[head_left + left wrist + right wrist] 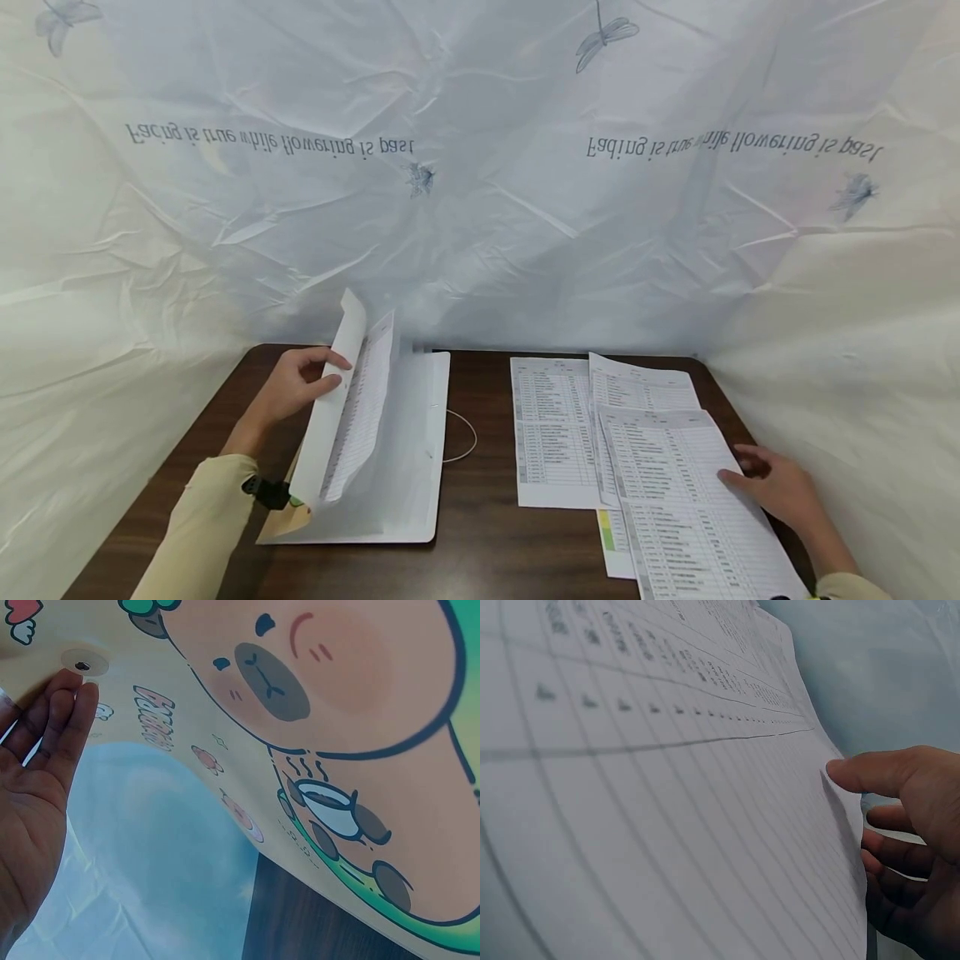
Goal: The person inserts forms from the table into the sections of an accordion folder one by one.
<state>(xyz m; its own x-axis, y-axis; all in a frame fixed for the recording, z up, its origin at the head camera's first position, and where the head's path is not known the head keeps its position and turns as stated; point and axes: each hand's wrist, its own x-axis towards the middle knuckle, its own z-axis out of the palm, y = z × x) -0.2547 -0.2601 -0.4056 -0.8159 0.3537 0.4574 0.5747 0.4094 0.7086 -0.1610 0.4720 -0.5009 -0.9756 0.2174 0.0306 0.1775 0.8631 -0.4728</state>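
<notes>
On the left side of the table lies a file folder (408, 467), its white inside facing up. My left hand (292, 383) pinches the folder's raised cover (330, 417), with thumb and index finger over its edge. A printed sheet (365, 400) stands tilted beside that cover. The left wrist view shows the cover's cartoon outside (360, 697) and a round button (94, 661) by the fingertips. At the right, my right hand (783, 487) holds the edge of the front printed sheet (690, 500), thumb on top (870, 772) and the other fingers at or below the edge.
Two more printed sheets (551, 442) (645, 385) lie behind the front one, overlapping. A paper with yellow and green blocks (617, 542) peeks out beneath. A thin elastic loop (468, 433) sticks out from the folder. Whitish curtain sheeting (480, 250) surrounds the brown table (495, 550).
</notes>
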